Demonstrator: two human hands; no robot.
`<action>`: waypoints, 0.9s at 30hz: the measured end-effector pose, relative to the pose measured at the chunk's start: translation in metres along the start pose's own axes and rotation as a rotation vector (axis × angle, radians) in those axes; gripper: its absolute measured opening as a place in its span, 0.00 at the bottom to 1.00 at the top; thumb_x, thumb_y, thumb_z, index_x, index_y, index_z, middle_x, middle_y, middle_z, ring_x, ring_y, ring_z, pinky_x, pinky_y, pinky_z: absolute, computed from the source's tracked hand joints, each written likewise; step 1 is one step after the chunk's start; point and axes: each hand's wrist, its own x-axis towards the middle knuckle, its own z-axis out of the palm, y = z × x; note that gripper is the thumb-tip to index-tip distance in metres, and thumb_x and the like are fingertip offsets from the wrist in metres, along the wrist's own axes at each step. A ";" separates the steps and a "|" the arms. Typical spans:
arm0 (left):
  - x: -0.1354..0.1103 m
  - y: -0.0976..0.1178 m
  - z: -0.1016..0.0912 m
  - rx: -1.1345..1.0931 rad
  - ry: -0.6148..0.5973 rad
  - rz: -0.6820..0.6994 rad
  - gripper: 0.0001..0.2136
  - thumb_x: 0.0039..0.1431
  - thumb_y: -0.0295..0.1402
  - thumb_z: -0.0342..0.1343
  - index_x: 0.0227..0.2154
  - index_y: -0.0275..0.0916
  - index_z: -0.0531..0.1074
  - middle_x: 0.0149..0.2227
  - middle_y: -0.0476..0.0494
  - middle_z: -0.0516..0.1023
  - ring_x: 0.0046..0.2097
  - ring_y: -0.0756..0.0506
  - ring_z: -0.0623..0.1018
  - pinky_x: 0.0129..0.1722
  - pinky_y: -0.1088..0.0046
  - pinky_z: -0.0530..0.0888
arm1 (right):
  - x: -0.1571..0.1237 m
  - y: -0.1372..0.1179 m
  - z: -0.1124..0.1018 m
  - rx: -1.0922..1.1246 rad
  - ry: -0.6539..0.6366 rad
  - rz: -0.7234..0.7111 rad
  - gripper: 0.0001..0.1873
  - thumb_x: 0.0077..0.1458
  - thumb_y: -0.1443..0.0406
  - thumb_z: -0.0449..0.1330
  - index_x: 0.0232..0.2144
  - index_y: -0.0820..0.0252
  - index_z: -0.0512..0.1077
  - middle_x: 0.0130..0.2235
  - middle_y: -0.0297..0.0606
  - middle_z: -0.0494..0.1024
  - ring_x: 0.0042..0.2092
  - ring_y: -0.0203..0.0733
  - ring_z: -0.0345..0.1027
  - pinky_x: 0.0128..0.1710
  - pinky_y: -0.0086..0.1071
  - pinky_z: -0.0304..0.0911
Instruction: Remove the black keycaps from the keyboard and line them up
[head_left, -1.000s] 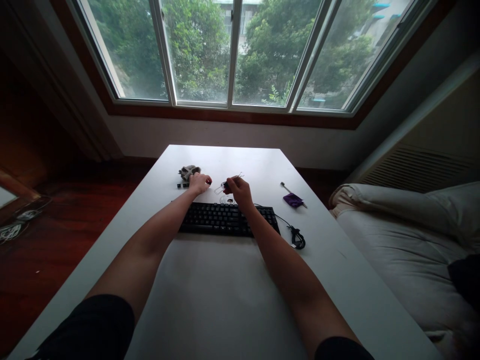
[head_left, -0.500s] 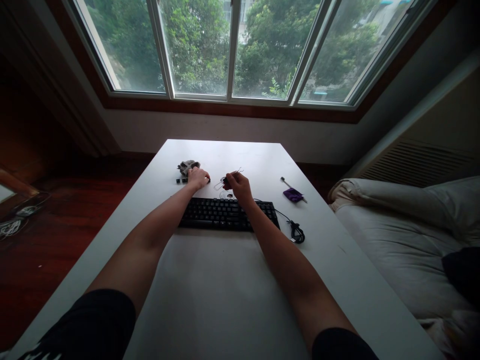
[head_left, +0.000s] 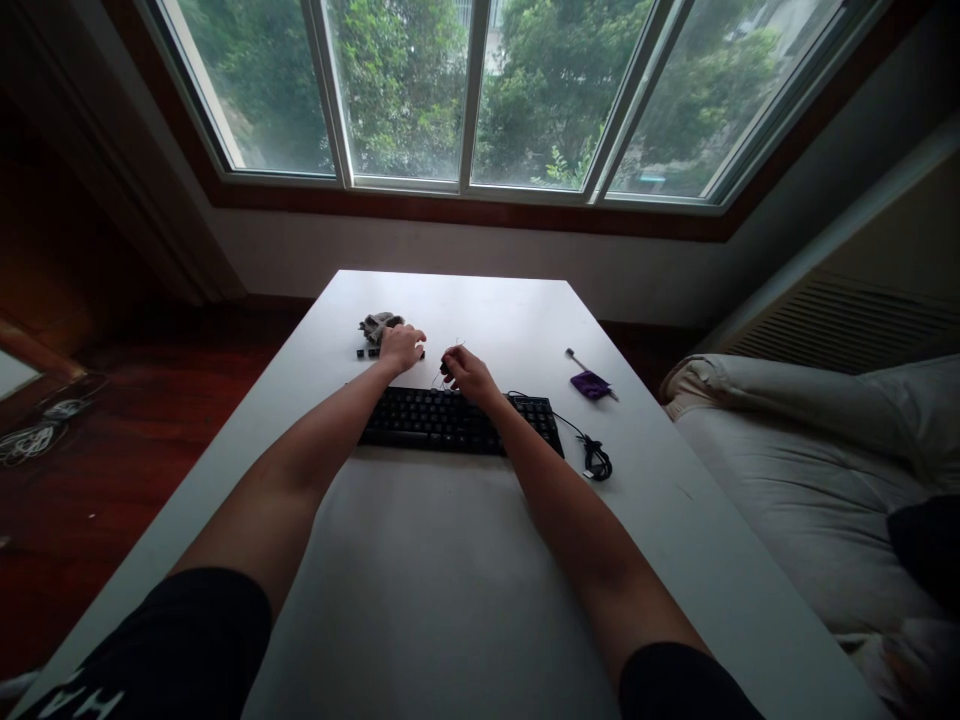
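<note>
A black keyboard (head_left: 431,420) lies across the table, under my wrists. Just beyond its top edge, my right hand (head_left: 469,372) is closed on a wire keycap puller (head_left: 438,379), whose thin wires stick out on both sides of the fingers. A small dark piece (head_left: 445,367) shows at the fingertips; whether it is a keycap or part of the puller is unclear. My left hand (head_left: 403,346) hovers over or rests beside a row of loose black keycaps (head_left: 361,354), fingers apart. A crumpled grey cloth (head_left: 377,325) lies right behind it.
On the right of the white table (head_left: 442,570) are a purple cloth or pouch (head_left: 591,385), a small brush (head_left: 576,356) and the keyboard's bundled cable (head_left: 597,460). A pale sofa (head_left: 780,470) stands along the right side. A window is ahead.
My left hand has lifted its fingers and spread them beside the keycaps. My right hand has turned and drawn slightly left with the keycap puller. The view has shifted a little.
</note>
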 end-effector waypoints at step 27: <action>-0.070 0.019 -0.011 -0.372 -0.084 0.136 0.13 0.62 0.34 0.55 0.44 0.44 0.83 0.38 0.45 0.84 0.39 0.44 0.79 0.40 0.69 0.72 | -0.012 -0.019 -0.008 -0.261 -0.032 -0.078 0.04 0.57 0.64 0.62 0.30 0.55 0.75 0.25 0.32 0.79 0.28 0.40 0.76 0.32 0.31 0.70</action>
